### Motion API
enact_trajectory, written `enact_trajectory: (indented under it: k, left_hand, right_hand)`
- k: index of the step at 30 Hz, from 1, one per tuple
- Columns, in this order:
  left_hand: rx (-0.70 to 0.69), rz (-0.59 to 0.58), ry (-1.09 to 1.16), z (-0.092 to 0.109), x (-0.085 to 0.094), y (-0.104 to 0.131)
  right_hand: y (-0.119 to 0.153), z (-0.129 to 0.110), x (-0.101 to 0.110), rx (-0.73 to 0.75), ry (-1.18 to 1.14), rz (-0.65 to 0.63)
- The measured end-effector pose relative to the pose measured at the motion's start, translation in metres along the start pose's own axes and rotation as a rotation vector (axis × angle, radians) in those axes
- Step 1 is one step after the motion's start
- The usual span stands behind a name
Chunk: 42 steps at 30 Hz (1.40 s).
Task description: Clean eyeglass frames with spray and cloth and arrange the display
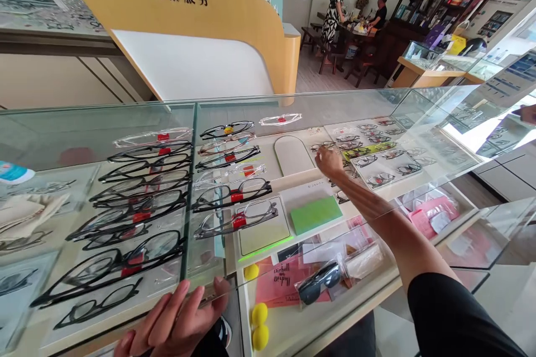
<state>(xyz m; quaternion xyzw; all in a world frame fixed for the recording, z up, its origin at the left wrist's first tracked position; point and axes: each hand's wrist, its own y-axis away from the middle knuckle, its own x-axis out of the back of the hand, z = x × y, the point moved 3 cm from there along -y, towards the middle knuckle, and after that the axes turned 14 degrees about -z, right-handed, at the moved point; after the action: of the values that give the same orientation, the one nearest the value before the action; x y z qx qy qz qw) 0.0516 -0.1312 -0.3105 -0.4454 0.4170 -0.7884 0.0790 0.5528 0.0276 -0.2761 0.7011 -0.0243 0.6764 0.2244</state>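
My right hand is stretched out inside the glass display case. Its fingers are curled closed beside a pair of eyeglasses; whatever they hold, if anything, is hidden. A beige rounded panel lies just left of that hand. At the near edge of the case, my left hand has its palm up and fingers apart, with nothing in it. Beyond it, a column of dark-framed eyeglasses with red tags fills the left section. More tagged eyeglasses lie right of the glass divider.
A green box rests below my right forearm. The pulled-out drawer holds bagged sunglasses and yellow balls. Behind the case stands a yellow-and-white counter. Two people are at a far table.
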Motion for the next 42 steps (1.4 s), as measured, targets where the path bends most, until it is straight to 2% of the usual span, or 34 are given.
enact_trajectory:
  k: [2, 3, 8, 13, 15, 17, 19, 21, 23, 26, 28, 30, 33, 36, 39, 42]
  left_hand:
    - [-0.253, 0.204, -0.238, 0.010, -0.002, 0.006]
    - [-0.325, 0.257, -0.312, 0.014, -0.003, 0.008]
    - [-0.310, 0.220, -0.298, 0.026, -0.009, 0.005]
    - [-0.300, 0.207, -0.269, 0.033, -0.012, 0.007]
    - [-0.288, 0.206, -0.252, 0.035, -0.013, 0.007]
    - [-0.277, 0.199, -0.231, 0.037, -0.014, 0.007]
    - [-0.267, 0.193, -0.209, 0.039, -0.014, 0.008]
    - [-0.254, 0.187, -0.188, 0.041, -0.015, 0.009]
    - [-0.234, 0.179, -0.166, 0.042, -0.016, 0.010]
    - [-0.217, 0.194, -0.144, 0.043, -0.020, 0.010]
    - [-0.221, 0.222, -0.139, 0.043, -0.024, 0.011]
    - [-0.226, 0.248, -0.150, 0.042, -0.029, 0.012]
    - [-0.232, 0.273, -0.190, 0.038, -0.035, 0.015]
    - [-0.249, 0.280, -0.213, 0.035, -0.038, 0.018]
    - [-0.254, 0.278, -0.233, 0.033, -0.040, 0.021]
    - [-0.255, 0.280, -0.262, 0.032, -0.042, 0.023]
  right_hand:
    - [0.026, -0.022, -0.007, 0.073, 0.026, -0.049]
    - [0.040, -0.032, -0.011, 0.107, 0.040, -0.079]
    - [0.121, -0.070, -0.031, 0.255, 0.138, -0.250]
    - [0.216, -0.094, -0.039, 0.441, 0.259, -0.506]
    - [0.255, -0.105, -0.030, 0.524, 0.284, -0.605]
    - [0.290, -0.115, -0.008, 0.611, 0.294, -0.658]
    - [0.318, -0.124, 0.024, 0.693, 0.295, -0.700]
    - [0.330, -0.127, 0.063, 0.688, 0.276, -0.689]
    - [0.324, -0.124, 0.102, 0.651, 0.241, -0.665]
    - [0.279, -0.116, 0.149, 0.583, 0.137, -0.469]
    - [0.230, -0.109, 0.172, 0.456, 0.112, -0.203]
    - [0.180, -0.107, 0.185, 0.317, 0.148, 0.073]
    - [0.116, -0.114, 0.181, 0.321, 0.168, 0.162]
    - [0.072, -0.124, 0.167, 0.364, 0.199, 0.165]
    - [0.045, -0.129, 0.154, 0.345, 0.220, 0.153]
    - [0.032, -0.132, 0.146, 0.328, 0.232, 0.151]
